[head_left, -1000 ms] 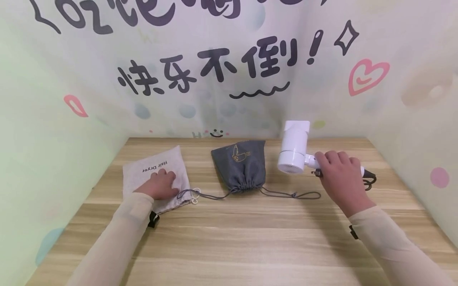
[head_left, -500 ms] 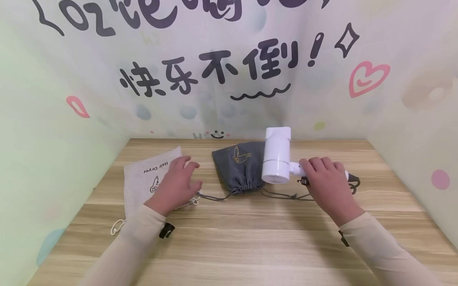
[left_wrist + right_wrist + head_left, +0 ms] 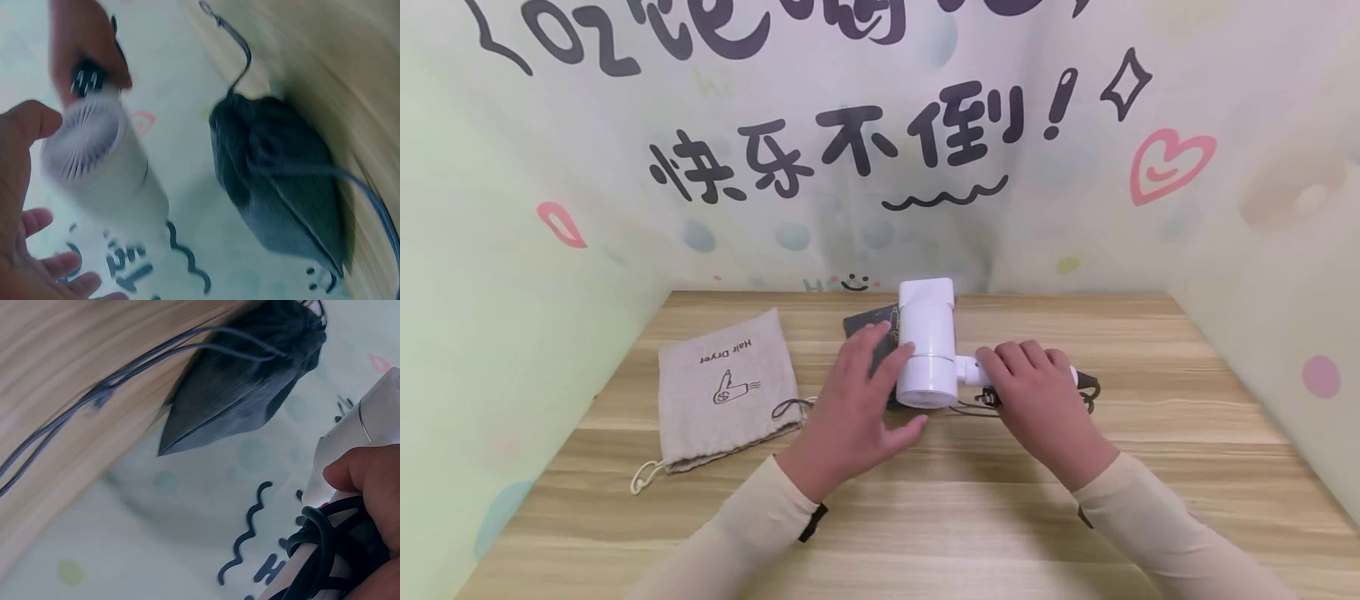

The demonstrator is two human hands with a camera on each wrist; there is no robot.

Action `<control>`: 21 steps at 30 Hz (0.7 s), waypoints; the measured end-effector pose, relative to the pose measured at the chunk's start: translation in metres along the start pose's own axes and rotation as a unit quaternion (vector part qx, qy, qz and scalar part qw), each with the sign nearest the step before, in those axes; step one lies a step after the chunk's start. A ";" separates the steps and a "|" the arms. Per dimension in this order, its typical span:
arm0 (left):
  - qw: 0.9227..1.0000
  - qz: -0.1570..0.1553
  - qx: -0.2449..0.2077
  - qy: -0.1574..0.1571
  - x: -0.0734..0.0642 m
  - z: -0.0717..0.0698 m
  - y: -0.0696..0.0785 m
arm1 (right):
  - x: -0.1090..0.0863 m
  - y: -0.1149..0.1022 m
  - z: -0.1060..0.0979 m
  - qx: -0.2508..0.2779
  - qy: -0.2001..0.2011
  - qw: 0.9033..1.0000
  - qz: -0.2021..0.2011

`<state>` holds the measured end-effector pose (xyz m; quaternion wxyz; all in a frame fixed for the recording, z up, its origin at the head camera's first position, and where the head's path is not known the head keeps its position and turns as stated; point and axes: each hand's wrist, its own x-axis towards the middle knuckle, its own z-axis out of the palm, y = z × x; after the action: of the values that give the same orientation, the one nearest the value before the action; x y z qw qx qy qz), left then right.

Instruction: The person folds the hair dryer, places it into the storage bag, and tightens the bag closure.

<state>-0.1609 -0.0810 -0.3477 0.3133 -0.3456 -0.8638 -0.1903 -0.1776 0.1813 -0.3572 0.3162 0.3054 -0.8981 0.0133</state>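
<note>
A white hair dryer (image 3: 928, 333) is held up above the table by my right hand (image 3: 1048, 412), whose fingers wrap its handle. Its black cord (image 3: 319, 544) is bundled along the handle, and a black plug (image 3: 87, 77) shows beside the right hand. My left hand (image 3: 850, 412) is spread next to the dryer's barrel, thumb and fingers apart; whether it touches the barrel I cannot tell. Partly hidden behind dryer and left hand in the head view, a dark grey drawstring pouch (image 3: 275, 169) lies on the table, bulging and gathered at its neck.
At the left of the wooden table (image 3: 970, 517) lies a flat beige drawstring bag (image 3: 722, 421) printed "Hair Dryer". Grey drawstrings (image 3: 106, 394) trail from the dark pouch on both sides. A printed cloth backdrop (image 3: 850, 225) rises behind the table's far edge.
My right hand has carried the hair dryer leftward, to in front of the grey pouch. The left hand has left the beige bag and moved right, up to the dryer's barrel.
</note>
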 end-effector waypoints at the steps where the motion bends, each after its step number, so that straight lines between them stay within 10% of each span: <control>1: 1.000 0.005 0.001 0.006 0.001 0.003 0.003 | 0.001 -0.003 -0.001 0.001 0.002 1.000 -0.002; 21: 0.987 0.054 0.111 0.103 0.014 0.012 0.019 | 0.017 -0.034 -0.013 -0.002 0.039 0.999 0.013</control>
<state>-0.1597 -0.0550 -0.3451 0.4471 -0.3335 -0.8226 -0.1101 -0.1620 0.1474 -0.3427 0.3518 0.2918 -0.8890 0.0275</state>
